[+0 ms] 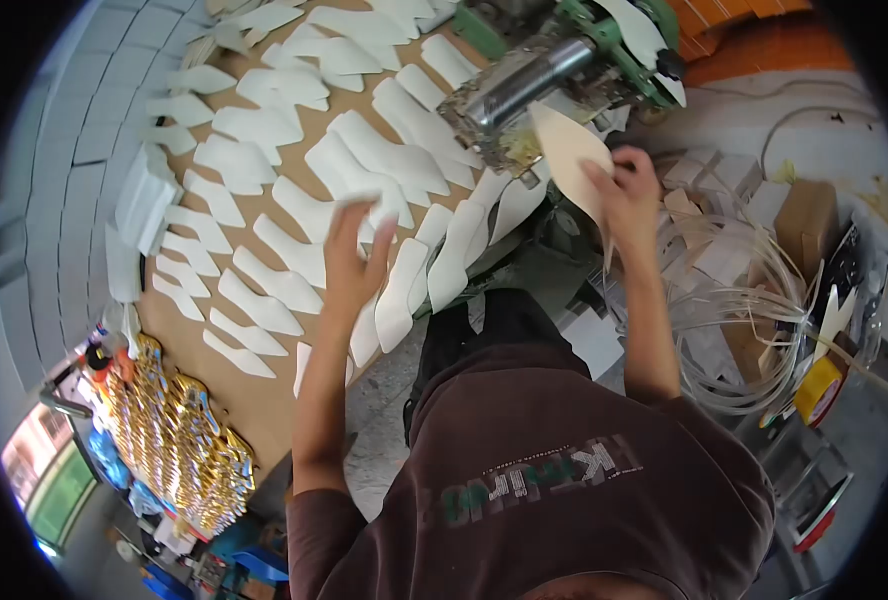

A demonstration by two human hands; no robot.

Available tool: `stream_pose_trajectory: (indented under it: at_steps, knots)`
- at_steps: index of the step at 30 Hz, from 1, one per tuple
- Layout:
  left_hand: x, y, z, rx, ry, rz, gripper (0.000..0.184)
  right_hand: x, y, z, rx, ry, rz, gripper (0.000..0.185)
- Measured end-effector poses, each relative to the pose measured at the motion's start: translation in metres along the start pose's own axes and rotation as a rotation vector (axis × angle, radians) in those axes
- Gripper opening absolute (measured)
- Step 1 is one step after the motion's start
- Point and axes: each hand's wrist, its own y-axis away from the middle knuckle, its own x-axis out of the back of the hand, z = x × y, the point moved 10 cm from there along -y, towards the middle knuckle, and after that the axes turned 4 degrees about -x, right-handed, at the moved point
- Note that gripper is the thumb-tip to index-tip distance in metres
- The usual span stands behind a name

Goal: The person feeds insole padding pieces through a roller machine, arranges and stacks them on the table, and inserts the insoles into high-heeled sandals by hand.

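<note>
Cream piece: a thin, flat, smooth-looking sheet (567, 150), pointed at its upper end and curved along its sides, at the upper right of the frame, just beside the machine.
Right hand: closed around the right edge of the cream piece, thumb and fingers pinching it; the hand (626, 190) is slightly blurred.
Machine: green-painted metal (644, 75) at the top right, with a shiny grey cylinder (547, 82) and a grimy, residue-crusted metal block beside it.
Left hand: fingers and thumb spread wide (357, 250) above the white pieces near the middle of the frame; blur hides whether a fingertip touches one.
White pieces: many flat, matte shapes (394, 160) with wavy waists and rounded or pointed ends, laid in slanting, partly overlapping rows from the top to the centre.
Table: a smooth brown surface (264, 410) under the rows, its edge running past the left forearm.
Gold pile: glossy, ridged, metallic-looking items (179, 440) heaped at the lower left.
Right side: looped translucent tubing (704, 403), a brown cardboard box (806, 220) and a yellow roll (817, 388).
Clothing: a dark brown shirt (584, 530) with a printed chest, at the bottom centre.
</note>
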Motion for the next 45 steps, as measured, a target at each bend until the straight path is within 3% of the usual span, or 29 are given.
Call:
stream_pose_trajectory:
  at_steps: [1, 2, 4, 6, 7, 9, 10, 11, 13, 16, 18, 24, 29, 31, 34, 36, 37, 39, 42, 44, 45]
  knots:
    - [-0.017, -0.037, -0.006, -0.016, 0.025, -0.009, 0.038, -0.012, -0.012, -0.001, 0.046, 0.015, -0.026, 0.035]
    - [-0.036, -0.075, -0.008, 0.171, 0.175, -0.052, 0.044, -0.026, -0.014, -0.014, 0.039, -0.117, -0.018, 0.035]
    - [-0.093, -0.135, -0.042, 0.482, 0.474, -0.169, 0.062, -0.026, -0.012, -0.038, 0.154, 0.177, 0.055, 0.032]
    - [-0.135, -0.180, -0.055, 0.490, 0.564, -0.377, 0.061, -0.007, -0.016, -0.019, 0.085, 0.132, 0.069, 0.033]
    - [-0.131, -0.196, -0.072, 0.478, 0.561, -0.403, 0.061, 0.004, -0.018, 0.001, 0.020, 0.098, 0.063, 0.033]
    - [-0.108, -0.237, -0.051, -0.085, 0.414, -0.481, 0.058, 0.023, -0.021, 0.047, -0.111, 0.017, 0.050, 0.035]
    - [-0.088, -0.235, -0.056, 0.328, 0.656, -0.237, 0.053, 0.033, -0.031, 0.079, -0.173, -0.097, 0.061, 0.039]
    - [-0.055, -0.241, 0.007, 0.264, 0.209, -0.273, 0.049, 0.039, -0.045, 0.111, -0.236, -0.214, 0.073, 0.043]
    - [-0.015, -0.247, 0.037, 0.132, 0.321, -0.139, 0.048, 0.036, -0.075, 0.131, -0.179, -0.352, 0.100, 0.046]
    - [0.049, -0.229, 0.103, 0.114, -0.015, 0.025, 0.052, 0.018, -0.123, 0.147, -0.136, -0.538, 0.151, 0.054]
    - [0.091, -0.216, 0.121, 0.034, -0.097, 0.095, 0.052, -0.002, -0.148, 0.149, -0.125, -0.551, 0.120, 0.056]
    - [0.164, -0.166, 0.134, 0.068, -0.046, 0.287, 0.054, -0.032, -0.163, 0.160, -0.032, -0.457, 0.055, 0.057]
    - [0.124, -0.188, 0.125, 0.075, 0.135, 0.269, 0.044, -0.025, -0.162, 0.193, -0.260, -0.811, 0.156, 0.053]
    - [0.104, -0.202, 0.131, 0.112, 0.047, 0.293, 0.035, -0.009, -0.134, 0.176, -0.282, -0.762, 0.351, 0.043]
    - [0.068, -0.217, 0.171, -0.004, -0.003, 0.426, 0.025, -0.005, -0.102, 0.176, -0.254, -0.654, 0.356, 0.032]
    - [0.020, -0.215, 0.207, -0.455, -0.312, 0.337, 0.032, -0.007, -0.080, 0.181, -0.248, -0.642, 0.243, 0.033]
    - [-0.009, -0.210, 0.223, -0.587, -0.265, 0.267, 0.041, -0.003, -0.072, 0.179, -0.243, -0.637, 0.231, 0.033]
    - [-0.040, -0.198, 0.227, -0.644, -0.193, 0.340, 0.042, 0.012, -0.058, 0.186, -0.314, -0.578, 0.308, 0.028]
    - [-0.036, -0.203, 0.219, -0.569, -0.214, 0.382, 0.029, 0.034, -0.078, 0.195, -0.301, -0.560, 0.390, 0.023]
    - [0.005, -0.217, 0.196, -0.275, -0.175, 0.550, 0.017, 0.046, -0.108, 0.187, -0.249, -0.635, 0.416, 0.022]
    - [0.019, -0.222, 0.196, -0.251, -0.189, 0.559, 0.019, 0.045, -0.127, 0.187, -0.258, -0.668, 0.410, 0.023]
